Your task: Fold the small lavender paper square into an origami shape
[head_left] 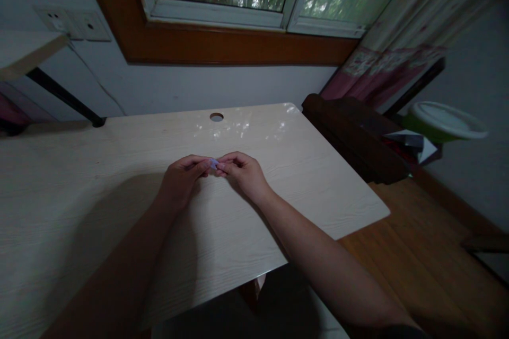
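Note:
Between my two hands is a small, pale purple piece point(213, 163), thin and perhaps folded; its kind is too small to make out. My left hand point(183, 177) pinches its left side between thumb and fingers. On the other side, my right hand point(243, 172) grips it with thumb and forefinger. Both hands are just over the light wood-grain desk point(238, 233), their fingertips close together. Much of the piece is hidden by the fingers.
A round cable hole point(217, 116) lies near the desk's back edge. At the left, a raised shelf point(32, 53) stands on a black leg point(66, 96). Beyond the right edge are a dark wooden piece of furniture point(350, 127) and a green tub with a pale lid point(445, 119).

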Motion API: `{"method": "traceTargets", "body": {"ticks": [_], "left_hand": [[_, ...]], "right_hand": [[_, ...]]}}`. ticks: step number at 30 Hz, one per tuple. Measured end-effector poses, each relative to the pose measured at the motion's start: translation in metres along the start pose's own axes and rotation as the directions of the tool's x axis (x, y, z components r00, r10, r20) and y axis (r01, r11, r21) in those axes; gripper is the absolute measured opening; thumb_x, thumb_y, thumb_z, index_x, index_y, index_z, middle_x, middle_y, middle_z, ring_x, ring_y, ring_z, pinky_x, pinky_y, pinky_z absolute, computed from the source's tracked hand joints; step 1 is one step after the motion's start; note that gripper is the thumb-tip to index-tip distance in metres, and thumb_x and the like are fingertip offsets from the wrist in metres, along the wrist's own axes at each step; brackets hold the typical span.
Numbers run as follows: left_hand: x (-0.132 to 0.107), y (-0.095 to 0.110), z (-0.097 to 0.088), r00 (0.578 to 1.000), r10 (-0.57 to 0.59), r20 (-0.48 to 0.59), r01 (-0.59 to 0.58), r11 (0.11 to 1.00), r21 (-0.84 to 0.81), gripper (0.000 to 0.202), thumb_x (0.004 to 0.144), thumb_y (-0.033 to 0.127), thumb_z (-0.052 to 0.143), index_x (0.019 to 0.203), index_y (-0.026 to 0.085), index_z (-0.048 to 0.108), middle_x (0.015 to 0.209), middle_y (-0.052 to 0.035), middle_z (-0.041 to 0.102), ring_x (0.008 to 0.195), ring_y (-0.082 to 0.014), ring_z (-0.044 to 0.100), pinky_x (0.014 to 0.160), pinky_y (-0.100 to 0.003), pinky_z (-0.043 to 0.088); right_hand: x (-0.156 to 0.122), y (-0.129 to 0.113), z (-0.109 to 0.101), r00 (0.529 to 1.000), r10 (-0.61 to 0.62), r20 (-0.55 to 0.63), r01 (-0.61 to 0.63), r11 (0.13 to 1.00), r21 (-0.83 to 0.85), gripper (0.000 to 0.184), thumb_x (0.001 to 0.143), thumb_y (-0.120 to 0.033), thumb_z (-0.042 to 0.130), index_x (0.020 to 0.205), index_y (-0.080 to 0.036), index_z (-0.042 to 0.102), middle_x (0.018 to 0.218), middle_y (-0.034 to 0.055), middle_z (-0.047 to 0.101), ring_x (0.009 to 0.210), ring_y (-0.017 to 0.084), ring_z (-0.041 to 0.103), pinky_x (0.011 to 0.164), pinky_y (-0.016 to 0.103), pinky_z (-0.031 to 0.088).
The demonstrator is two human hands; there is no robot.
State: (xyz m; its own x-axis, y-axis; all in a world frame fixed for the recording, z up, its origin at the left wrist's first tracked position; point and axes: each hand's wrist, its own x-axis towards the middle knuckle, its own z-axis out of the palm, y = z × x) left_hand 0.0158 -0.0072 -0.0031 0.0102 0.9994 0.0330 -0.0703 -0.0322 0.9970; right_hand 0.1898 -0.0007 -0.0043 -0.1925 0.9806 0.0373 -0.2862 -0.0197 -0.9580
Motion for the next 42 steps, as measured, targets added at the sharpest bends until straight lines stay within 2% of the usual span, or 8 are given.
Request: {"method": "traceTargets", "body": {"ticks": [7,11,17,29,32,35,38,42], "left_hand": [[-0.004,0.006,0.000,0.995,0.097,-0.020,-0.093,0.982,0.166,0.016,0.077,0.035,0.074,0.082,0.019,0.074,0.066,0.0008,0.066,0.063,-0.0133,0.059,0.061,-0.024,0.046],[-0.006,0.012,0.003,0.992,0.115,-0.060,-0.098,0.968,0.231,0.015,0.078,0.034,0.072,0.080,0.020,0.072,0.066,0.0009,0.066,0.061,-0.0142,0.059,0.059,-0.025,0.045],[-0.007,0.012,0.002,0.991,0.125,-0.052,-0.101,0.939,0.330,0.016,0.079,0.036,0.070,0.080,0.020,0.071,0.069,-0.0008,0.070,0.060,-0.0152,0.060,0.056,-0.025,0.045],[-0.008,0.008,0.005,0.999,0.015,-0.051,-0.002,0.973,0.233,0.020,0.079,0.037,0.071,0.077,0.020,0.061,0.054,0.0051,0.057,0.043,-0.0087,0.044,0.041,-0.020,0.030],[-0.006,0.005,0.006,1.000,0.022,-0.005,-0.021,0.992,0.123,0.019,0.080,0.036,0.071,0.078,0.020,0.061,0.058,0.0040,0.059,0.049,-0.0100,0.051,0.047,-0.021,0.038],[-0.004,0.003,0.006,0.997,0.068,0.049,-0.070,0.997,0.035,0.021,0.081,0.036,0.072,0.091,0.018,0.068,0.071,-0.0001,0.066,0.066,-0.0132,0.060,0.064,-0.026,0.048],[-0.004,0.002,0.004,0.994,0.073,0.076,-0.076,0.996,0.037,0.030,0.080,0.038,0.072,0.103,0.019,0.072,0.084,-0.0030,0.069,0.075,-0.0151,0.062,0.072,-0.029,0.050],[-0.004,0.002,0.001,0.996,0.057,0.069,-0.061,0.996,0.067,0.030,0.081,0.039,0.072,0.104,0.020,0.076,0.083,-0.0026,0.068,0.075,-0.0152,0.060,0.073,-0.029,0.048]], "right_hand": [[-0.002,0.000,0.001,1.000,-0.001,0.006,0.001,1.000,-0.015,0.028,0.069,-0.037,0.084,0.087,-0.019,0.071,0.074,0.0018,0.073,0.068,0.015,0.069,0.074,0.033,0.057],[-0.001,0.004,0.000,0.999,-0.009,0.047,0.009,1.000,-0.014,0.031,0.070,-0.036,0.083,0.093,-0.019,0.071,0.078,0.0027,0.073,0.070,0.015,0.069,0.076,0.032,0.057],[-0.002,0.005,0.002,0.998,0.001,0.069,0.005,0.996,-0.094,0.031,0.072,-0.042,0.080,0.091,-0.019,0.072,0.080,0.0036,0.073,0.071,0.014,0.067,0.074,0.032,0.056],[-0.002,0.008,0.002,0.992,0.069,0.109,-0.058,0.993,-0.100,0.031,0.074,-0.045,0.079,0.088,-0.018,0.073,0.073,0.0018,0.070,0.062,0.011,0.063,0.062,0.025,0.053],[-0.001,0.004,0.001,0.988,0.085,0.132,-0.072,0.992,-0.099,0.032,0.075,-0.047,0.077,0.086,-0.017,0.073,0.072,0.0018,0.070,0.061,0.011,0.062,0.060,0.025,0.051],[0.001,0.001,-0.002,0.985,0.082,0.151,-0.072,0.995,-0.073,0.030,0.079,-0.046,0.074,0.085,-0.017,0.073,0.072,0.0028,0.070,0.062,0.011,0.062,0.060,0.025,0.050],[0.003,0.001,-0.004,0.982,0.076,0.171,-0.070,0.997,-0.042,0.028,0.081,-0.044,0.073,0.085,-0.017,0.073,0.074,0.0029,0.071,0.062,0.011,0.062,0.061,0.025,0.049],[0.003,0.000,-0.005,0.979,0.073,0.189,-0.063,0.996,-0.061,0.027,0.083,-0.044,0.072,0.085,-0.017,0.072,0.074,0.0026,0.070,0.062,0.011,0.061,0.061,0.025,0.048]]}}
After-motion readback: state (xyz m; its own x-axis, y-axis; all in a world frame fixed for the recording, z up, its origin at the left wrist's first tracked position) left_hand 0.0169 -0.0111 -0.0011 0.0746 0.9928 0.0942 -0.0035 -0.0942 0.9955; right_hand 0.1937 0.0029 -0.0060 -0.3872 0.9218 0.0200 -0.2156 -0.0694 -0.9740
